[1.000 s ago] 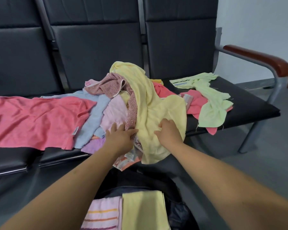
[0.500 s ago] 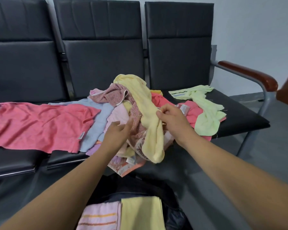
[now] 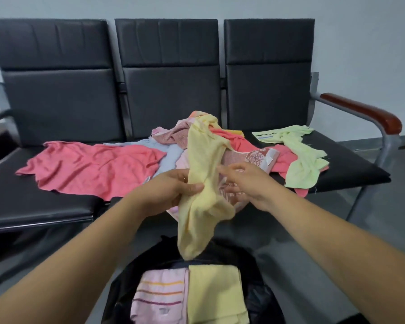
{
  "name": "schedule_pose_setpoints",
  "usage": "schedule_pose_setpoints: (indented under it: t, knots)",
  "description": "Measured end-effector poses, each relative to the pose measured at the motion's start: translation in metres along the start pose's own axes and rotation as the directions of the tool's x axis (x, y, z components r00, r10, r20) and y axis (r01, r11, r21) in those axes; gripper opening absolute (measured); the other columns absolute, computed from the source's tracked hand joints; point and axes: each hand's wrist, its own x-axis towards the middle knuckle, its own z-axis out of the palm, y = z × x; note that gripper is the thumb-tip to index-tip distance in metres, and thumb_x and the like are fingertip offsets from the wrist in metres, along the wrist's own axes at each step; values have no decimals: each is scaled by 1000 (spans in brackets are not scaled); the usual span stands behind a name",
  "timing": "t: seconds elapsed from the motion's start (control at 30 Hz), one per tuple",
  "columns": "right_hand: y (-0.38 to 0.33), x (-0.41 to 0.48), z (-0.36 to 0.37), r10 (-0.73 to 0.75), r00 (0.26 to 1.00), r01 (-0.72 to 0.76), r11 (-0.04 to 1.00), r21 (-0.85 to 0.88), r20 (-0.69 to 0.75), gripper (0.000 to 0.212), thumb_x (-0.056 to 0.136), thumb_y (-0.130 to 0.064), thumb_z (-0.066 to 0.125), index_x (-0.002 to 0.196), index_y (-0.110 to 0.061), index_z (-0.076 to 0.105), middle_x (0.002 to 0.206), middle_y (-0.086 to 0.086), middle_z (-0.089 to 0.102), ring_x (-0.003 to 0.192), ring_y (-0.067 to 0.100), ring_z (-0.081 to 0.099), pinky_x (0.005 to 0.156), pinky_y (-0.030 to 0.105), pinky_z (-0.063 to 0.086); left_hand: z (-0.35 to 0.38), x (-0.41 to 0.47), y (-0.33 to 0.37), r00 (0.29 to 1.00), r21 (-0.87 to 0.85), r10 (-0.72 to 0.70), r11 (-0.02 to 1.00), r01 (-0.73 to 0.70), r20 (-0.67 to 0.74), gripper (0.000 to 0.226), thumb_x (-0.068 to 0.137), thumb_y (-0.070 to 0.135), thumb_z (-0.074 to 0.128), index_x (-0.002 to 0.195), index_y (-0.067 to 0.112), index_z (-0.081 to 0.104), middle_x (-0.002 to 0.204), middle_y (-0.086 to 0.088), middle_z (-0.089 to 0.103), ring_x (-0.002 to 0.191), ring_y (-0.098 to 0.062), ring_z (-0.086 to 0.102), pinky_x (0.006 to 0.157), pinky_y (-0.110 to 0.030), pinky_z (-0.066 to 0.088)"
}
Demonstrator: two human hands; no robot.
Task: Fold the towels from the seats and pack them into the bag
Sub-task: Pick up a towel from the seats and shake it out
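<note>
Now the yellow towel [image 3: 204, 183] had come up off the heap. A second before it lay spread under both palms; here it hung as a bunched rope. The left hand [image 3: 171, 190] gripped it at mid-length, thumb over the front. The grip had passed across: half a second back the right hand [image 3: 246, 183] pinched it, but here that hand sat just beside the towel's right edge with fingers loose and parted, holding nothing. Whether its fingertips brushed the cloth could not be told.

The towel's top end was draped on the pile beyond the hands. Its bottom end dangled below the hands, over the open black bag [image 3: 257, 298]. In the bag, near the body, a folded yellow towel [image 3: 214, 293] and a folded pink striped towel [image 3: 161, 295] lay side by side.

Judgement: one towel picked out, not yet folded. It probably needed shaking flat and a corner found first.

Left of the hands a coral towel [image 3: 91, 167] lay spread on the seats [image 3: 351, 169]. Right of them lay a light green towel [image 3: 299, 155]. Plenty left, so the task was early on.
</note>
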Motion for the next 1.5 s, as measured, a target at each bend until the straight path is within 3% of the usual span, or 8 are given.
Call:
schedule_pose_setpoints:
  t: [0.1, 0.33, 0.53, 0.67, 0.93, 1.07, 1.23, 1.5]
  knots:
    - [10, 1, 25, 275, 930, -343, 888, 306, 243, 51, 92, -51, 67, 106, -3, 62, 92, 14, 67, 77, 27, 67, 67, 37, 60, -8, -21, -11, 966, 40, -136, 991, 130, 219, 28, 76, 6, 80, 104, 6, 78, 108, -12, 75, 101, -22, 72, 89, -32, 58]
    - [26, 21, 71, 181, 957, -260, 881, 395, 227, 18, 96, 7, 55, 87, -7, 62, 71, 6, 65, 58, 10, 54, 52, 20, 45, -32, -33, -54, 940, 37, -260, 965, 259, 219, 44, 62, 38, 95, 95, 12, 81, 96, -4, 76, 89, -13, 73, 82, -24, 57]
    - [44, 41, 59, 261, 961, -270, 958, 94, 95, 27, 95, -20, 67, 121, -22, 62, 96, 8, 58, 69, 17, 52, 67, 31, 46, -29, -20, -52, 988, -172, -113, 976, 130, 109, 42, 84, 7, 59, 123, -2, 68, 131, -26, 63, 123, -38, 60, 112, -45, 44]
    - [43, 47, 55, 371, 862, -483, 809, 335, 346, 34, 96, -35, 66, 113, -9, 52, 111, 19, 62, 80, 29, 64, 75, 47, 58, -31, -22, -48, 980, -142, -158, 974, 174, 120, 41, 80, 4, 54, 116, -6, 70, 120, -27, 67, 108, -32, 66, 91, -35, 55]
    - [37, 44, 68, 122, 957, -217, 903, 372, 263, 13, 92, 7, 58, 100, -1, 66, 90, 17, 72, 67, 24, 71, 53, 36, 59, -28, -8, -46, 947, -142, -178, 979, 145, -267, 35, 95, 38, 65, 83, 5, 65, 93, -17, 64, 78, -21, 63, 75, -30, 53]
    - [39, 17, 80, 10, 902, -72, 989, 128, 432, 31, 86, 13, 65, 115, 3, 67, 102, 18, 70, 90, 27, 69, 83, 35, 55, -28, -5, -49, 937, -366, -268, 914, 175, -222, 50, 102, 46, 47, 96, 6, 76, 92, -14, 73, 85, -27, 72, 79, -39, 62]
    - [39, 9, 78, 129, 888, -161, 986, 34, 442, 10, 89, -19, 74, 98, -13, 72, 99, 9, 73, 92, 20, 68, 93, 36, 52, -18, -3, -42, 951, -423, -194, 903, 77, -240, 42, 83, 11, 63, 124, 0, 64, 115, -19, 69, 96, -29, 71, 89, -40, 57]
    - [48, 40, 53, 313, 909, -411, 777, 476, 274, 54, 92, -58, 62, 110, -7, 68, 90, 14, 72, 78, 28, 71, 73, 34, 59, -11, -24, -43, 993, -389, -95, 914, 115, 70, 60, 78, -6, 44, 137, -10, 50, 132, -29, 57, 119, -41, 58, 104, -48, 48]
